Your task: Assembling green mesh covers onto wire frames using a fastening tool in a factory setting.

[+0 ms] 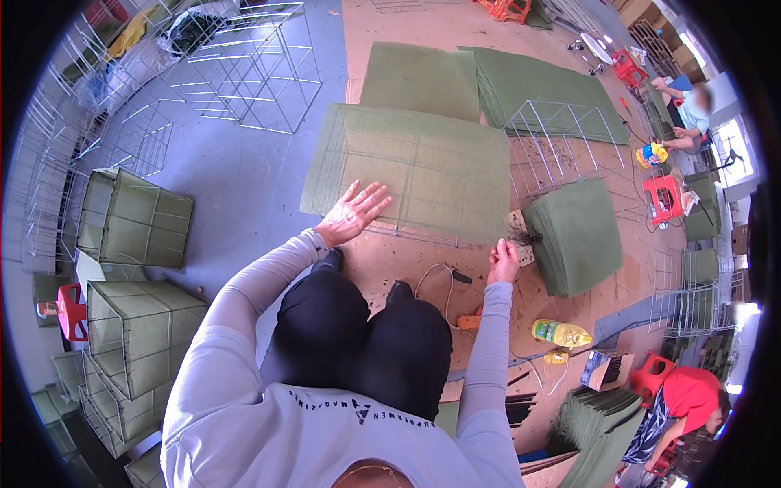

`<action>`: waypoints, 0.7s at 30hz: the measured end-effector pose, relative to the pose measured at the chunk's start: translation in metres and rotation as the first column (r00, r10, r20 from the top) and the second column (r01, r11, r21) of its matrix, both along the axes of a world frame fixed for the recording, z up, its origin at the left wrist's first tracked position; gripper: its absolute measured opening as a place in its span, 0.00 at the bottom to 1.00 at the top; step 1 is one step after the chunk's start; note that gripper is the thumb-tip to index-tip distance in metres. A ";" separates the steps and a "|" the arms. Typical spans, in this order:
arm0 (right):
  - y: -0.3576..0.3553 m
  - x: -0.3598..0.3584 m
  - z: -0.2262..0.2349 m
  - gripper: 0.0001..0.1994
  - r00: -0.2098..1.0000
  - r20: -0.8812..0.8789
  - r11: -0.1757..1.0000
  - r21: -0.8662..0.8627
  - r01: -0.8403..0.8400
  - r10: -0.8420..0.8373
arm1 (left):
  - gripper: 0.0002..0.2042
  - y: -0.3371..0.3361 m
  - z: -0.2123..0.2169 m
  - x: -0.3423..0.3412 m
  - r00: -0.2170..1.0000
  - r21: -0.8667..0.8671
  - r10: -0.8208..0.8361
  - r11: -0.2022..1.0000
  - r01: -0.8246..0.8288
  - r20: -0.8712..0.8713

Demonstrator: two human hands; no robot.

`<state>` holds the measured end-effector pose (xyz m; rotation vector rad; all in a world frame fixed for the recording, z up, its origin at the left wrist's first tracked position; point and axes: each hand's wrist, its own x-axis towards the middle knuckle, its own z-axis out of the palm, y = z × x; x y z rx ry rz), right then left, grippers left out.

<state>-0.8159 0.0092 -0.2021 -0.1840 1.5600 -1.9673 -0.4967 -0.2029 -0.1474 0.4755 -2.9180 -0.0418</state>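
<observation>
A green fabric sheet with a wire grid frame over it lies flat on the brown board floor in front of my knees. My left hand rests open, fingers spread, on the sheet's near left part. My right hand is closed at the frame's near right corner, seemingly pinching the wire there. A stack of green fabric sheets lies just right of that hand.
Finished green-covered wire boxes stack at the left, bare wire frames at the far left. An orange tool with a white cable, a yellow bottle and a cardboard box lie near right. Other people work at right.
</observation>
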 end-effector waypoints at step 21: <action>0.000 0.007 -0.003 0.05 0.997 0.068 0.999 -0.031 0.028 -0.026 | 0.33 0.014 0.024 -0.037 0.991 0.035 -0.123 0.992 0.122 0.050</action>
